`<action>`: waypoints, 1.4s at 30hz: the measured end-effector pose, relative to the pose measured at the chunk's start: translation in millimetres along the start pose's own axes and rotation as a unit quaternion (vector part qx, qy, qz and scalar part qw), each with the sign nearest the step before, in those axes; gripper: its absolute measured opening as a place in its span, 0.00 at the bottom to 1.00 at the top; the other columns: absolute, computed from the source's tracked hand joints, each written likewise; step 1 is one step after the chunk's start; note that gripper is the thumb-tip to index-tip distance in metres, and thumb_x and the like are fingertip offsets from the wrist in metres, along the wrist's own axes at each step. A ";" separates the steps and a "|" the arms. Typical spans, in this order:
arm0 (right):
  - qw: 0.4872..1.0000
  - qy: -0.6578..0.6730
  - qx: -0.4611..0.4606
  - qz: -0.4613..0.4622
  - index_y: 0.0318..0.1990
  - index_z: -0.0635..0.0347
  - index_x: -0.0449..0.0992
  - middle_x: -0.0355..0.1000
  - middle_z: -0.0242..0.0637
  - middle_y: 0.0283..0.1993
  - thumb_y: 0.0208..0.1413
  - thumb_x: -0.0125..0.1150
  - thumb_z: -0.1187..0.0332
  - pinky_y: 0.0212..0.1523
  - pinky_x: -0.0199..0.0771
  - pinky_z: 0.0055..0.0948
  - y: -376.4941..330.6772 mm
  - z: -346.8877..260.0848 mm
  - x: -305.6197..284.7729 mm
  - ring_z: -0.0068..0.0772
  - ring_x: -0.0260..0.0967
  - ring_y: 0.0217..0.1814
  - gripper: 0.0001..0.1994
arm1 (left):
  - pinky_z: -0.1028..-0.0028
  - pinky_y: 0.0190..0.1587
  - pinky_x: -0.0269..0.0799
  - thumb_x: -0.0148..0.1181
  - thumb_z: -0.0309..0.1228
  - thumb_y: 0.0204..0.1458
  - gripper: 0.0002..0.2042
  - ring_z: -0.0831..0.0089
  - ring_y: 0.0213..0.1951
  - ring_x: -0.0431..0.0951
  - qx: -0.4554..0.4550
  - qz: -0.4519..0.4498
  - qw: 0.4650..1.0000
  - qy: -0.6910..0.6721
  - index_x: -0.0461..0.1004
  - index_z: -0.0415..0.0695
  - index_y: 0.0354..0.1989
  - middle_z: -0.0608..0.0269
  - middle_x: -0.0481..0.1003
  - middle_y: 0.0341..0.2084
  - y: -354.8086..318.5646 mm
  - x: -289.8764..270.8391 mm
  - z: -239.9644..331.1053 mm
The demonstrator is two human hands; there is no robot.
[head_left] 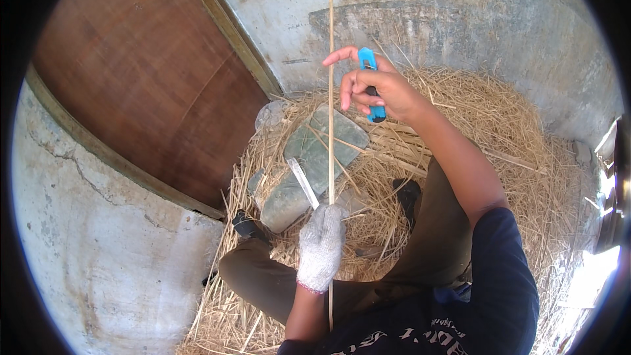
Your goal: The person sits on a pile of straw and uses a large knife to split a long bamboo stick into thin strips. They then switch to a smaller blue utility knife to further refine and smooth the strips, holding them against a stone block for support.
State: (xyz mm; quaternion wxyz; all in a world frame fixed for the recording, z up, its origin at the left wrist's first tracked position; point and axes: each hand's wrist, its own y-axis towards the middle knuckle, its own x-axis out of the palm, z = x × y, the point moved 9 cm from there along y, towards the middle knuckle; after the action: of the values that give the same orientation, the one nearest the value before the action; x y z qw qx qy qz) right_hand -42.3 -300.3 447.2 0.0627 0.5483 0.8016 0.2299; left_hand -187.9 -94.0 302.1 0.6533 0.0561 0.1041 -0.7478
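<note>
My left hand [321,243], in a pale knitted glove, is closed round a long thin straw-coloured stick [331,151]. The stick stands nearly straight up the view, its lower end passing down by my forearm. A flat, pale blade-like strip [302,183] juts from the same glove, slanting up and left; its lower end is hidden. Farther off, my bare right hand [384,92] holds a blue utility knife [367,59] in curled fingers. Its forefinger reaches out to the stick's upper part and seems to touch it. Whether the knife's blade is out I cannot tell.
Grey-green flat stones [345,131] lie between my legs, with cut strips across them. Heaped shavings [486,115] spread around, deepest at the right. A stained wall [460,20] rises behind, and a brown door panel [151,79] in a frame stands at the left.
</note>
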 end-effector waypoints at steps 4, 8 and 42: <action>0.984 -0.051 0.005 0.170 0.51 0.64 0.75 0.75 0.40 0.26 0.60 0.56 0.66 0.17 0.61 0.22 -3.3 1.9 -27.4 0.13 0.51 0.12 0.15 | 0.74 0.28 0.64 0.49 0.44 0.71 0.17 0.82 0.24 0.65 -0.001 0.000 1.000 0.002 0.75 0.43 0.38 0.70 0.67 0.19 -0.9 -0.7 0.0; 0.960 -0.070 0.072 0.260 0.45 0.63 0.78 0.73 0.34 0.25 0.57 0.68 0.61 0.18 0.60 0.24 -7.1 22.4 -57.0 0.13 0.52 0.13 0.15 | 0.73 0.28 0.64 0.49 0.44 0.70 0.17 0.81 0.24 0.65 -0.002 0.004 1.000 0.002 0.75 0.42 0.38 0.69 0.67 0.19 0.9 1.4 -4.5; 0.936 -0.041 0.077 0.342 0.22 0.55 0.67 0.60 0.28 0.17 0.54 0.67 0.65 0.19 0.62 0.31 -4.4 48.6 -94.3 0.23 0.57 0.16 0.15 | 0.70 0.31 0.69 0.49 0.40 0.70 0.16 0.77 0.25 0.71 0.066 -0.004 0.984 0.163 0.75 0.38 0.39 0.60 0.70 0.20 -7.9 25.2 16.1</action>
State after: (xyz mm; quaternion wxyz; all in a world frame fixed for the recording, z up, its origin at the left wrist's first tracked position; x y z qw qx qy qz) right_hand 7.9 -372.7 387.9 -0.0296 0.8016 0.5774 0.1522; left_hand -198.5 -121.1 312.8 0.6195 0.2201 0.1598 -0.7364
